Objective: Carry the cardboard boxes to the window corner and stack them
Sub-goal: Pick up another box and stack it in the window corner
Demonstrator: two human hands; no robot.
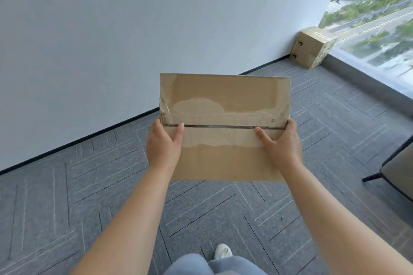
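I hold a taped brown cardboard box point(224, 105) out in front of me, above the carpet. My left hand point(164, 146) grips its left side with the thumb lying on the top seam. My right hand point(280, 144) grips the right side the same way. Far ahead at the upper right, two cardboard boxes point(311, 47) stand stacked in the corner where the white wall meets the window.
Grey patterned carpet point(89, 185) covers the floor between me and the corner. A white wall point(111, 29) runs along the left. The floor-length window point(380, 18) lines the right side. A dark-legged chair point(395, 169) stands at the right edge. My shoe point(223, 251) shows below.
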